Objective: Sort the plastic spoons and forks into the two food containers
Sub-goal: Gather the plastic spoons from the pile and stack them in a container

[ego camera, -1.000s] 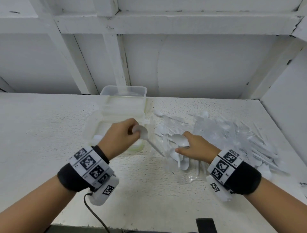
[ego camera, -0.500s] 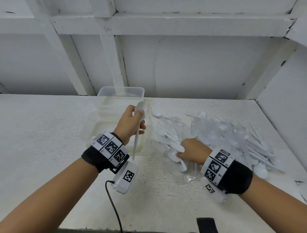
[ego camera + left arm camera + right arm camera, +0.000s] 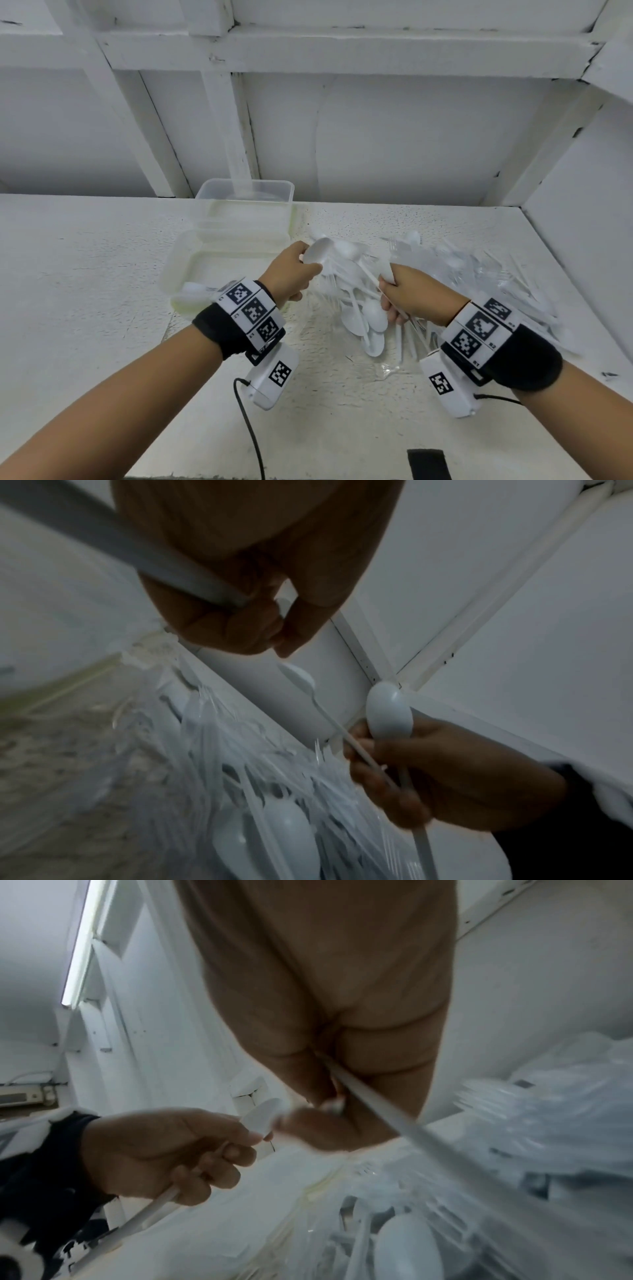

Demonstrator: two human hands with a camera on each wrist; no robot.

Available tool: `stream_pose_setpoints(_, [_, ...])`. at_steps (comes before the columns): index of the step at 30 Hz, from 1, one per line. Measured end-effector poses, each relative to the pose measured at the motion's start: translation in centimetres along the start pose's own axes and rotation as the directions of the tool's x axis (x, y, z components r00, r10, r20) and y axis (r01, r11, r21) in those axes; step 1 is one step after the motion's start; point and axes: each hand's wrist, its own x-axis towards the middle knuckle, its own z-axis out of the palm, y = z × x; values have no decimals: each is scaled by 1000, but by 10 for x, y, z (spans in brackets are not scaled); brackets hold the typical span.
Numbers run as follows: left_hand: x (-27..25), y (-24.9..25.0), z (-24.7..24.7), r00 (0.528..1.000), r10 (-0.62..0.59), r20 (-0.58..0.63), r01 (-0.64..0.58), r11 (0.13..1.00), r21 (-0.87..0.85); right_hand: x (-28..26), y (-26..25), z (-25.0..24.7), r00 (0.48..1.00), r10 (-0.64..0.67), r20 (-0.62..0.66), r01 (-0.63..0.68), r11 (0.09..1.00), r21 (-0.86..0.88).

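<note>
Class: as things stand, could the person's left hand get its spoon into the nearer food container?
Probably yes. The left hand grips a white spoon right beside the nearer container, which lies open with nothing between them; the right hand is off over the pile.

Smooth white plastic spoons [image 3: 359, 318]; rough, speckled white tabletop [image 3: 85, 274].

White speckled table [image 3: 85, 274] with walls behind and to the right. Two clear containers [image 3: 239, 236] at back centre, one behind the other, touching; the near one holds a white utensil. Right of them, a big heap of white spoons and clear forks [image 3: 462, 274] on crinkled clear plastic wrap [image 3: 387, 368]. Black cable [image 3: 253, 445] trails over the front edge. Dark strap [image 3: 428, 464] at front edge.
</note>
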Motion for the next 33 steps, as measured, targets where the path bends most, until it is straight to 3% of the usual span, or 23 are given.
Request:
stream_pose_setpoints(4, [1,-7,21,989,-60,135,35,984,176,7,5,3,986,-9,-166,26,995,96])
stream_pose_setpoints(7, [8,-9,42,984,-75,161,15,937,348,9,8,7,975,-46,-217,91,975,202])
stream_pose_setpoints(11, [21,-14,61,982,-83,169,-13,864,503,12,12,8,951,-93,-296,157,967,202])
stream_pose_setpoints(14, [25,-15,65,982,-118,145,14,822,569,15,15,8,955,-57,-290,122,970,209])
stream_pose_setpoints(17, [25,-16,64,986,-116,122,13,774,633,17,19,6,981,-32,-194,65,984,165])
stream_pose_setpoints(19, [23,-16,60,984,-122,128,13,771,637,17,21,6,987,-45,-155,62,993,105])
stream_pose_setpoints(22, [17,-14,49,979,-123,162,14,834,552,20,21,7,974,-68,-218,70,998,3])
stream_pose_setpoints(26, [4,-4,24,969,-188,159,103,895,434,33,17,7,968,-77,-240,39,987,-159])
stream_pose_setpoints(33, [-12,-3,-10,961,-252,113,201,920,337,57,5,23,990,-89,-105,12,815,-579])
